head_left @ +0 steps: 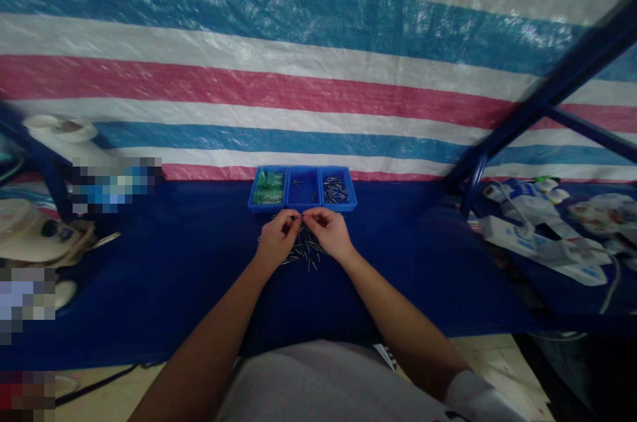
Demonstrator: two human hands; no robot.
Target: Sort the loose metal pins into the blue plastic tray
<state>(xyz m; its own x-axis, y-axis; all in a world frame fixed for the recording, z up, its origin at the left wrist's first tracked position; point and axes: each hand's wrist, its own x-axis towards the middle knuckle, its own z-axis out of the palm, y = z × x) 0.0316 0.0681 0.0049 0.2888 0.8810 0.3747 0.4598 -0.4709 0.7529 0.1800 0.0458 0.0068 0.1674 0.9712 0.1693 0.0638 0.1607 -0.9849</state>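
My left hand (pixel 277 237) and my right hand (pixel 329 231) meet over a loose pile of small metal pins (pixel 304 251) on the dark blue table cover (pixel 189 256). Both hands are pinched, fingertips nearly touching, and a thin metal pin (pixel 300 215) shows between them. Just behind the hands stands a blue tray (pixel 302 209) with three compartments: green parts (pixel 269 187) on the left, a few pins in the middle, several metal pins (pixel 335 190) on the right.
A striped red, white and blue tarp (pixel 318 77) hangs behind the table. A dark blue metal frame (pixel 547 90) slants at the right above white packages (pixel 537 236). A fan and white objects (pixel 34 236) sit at the left edge.
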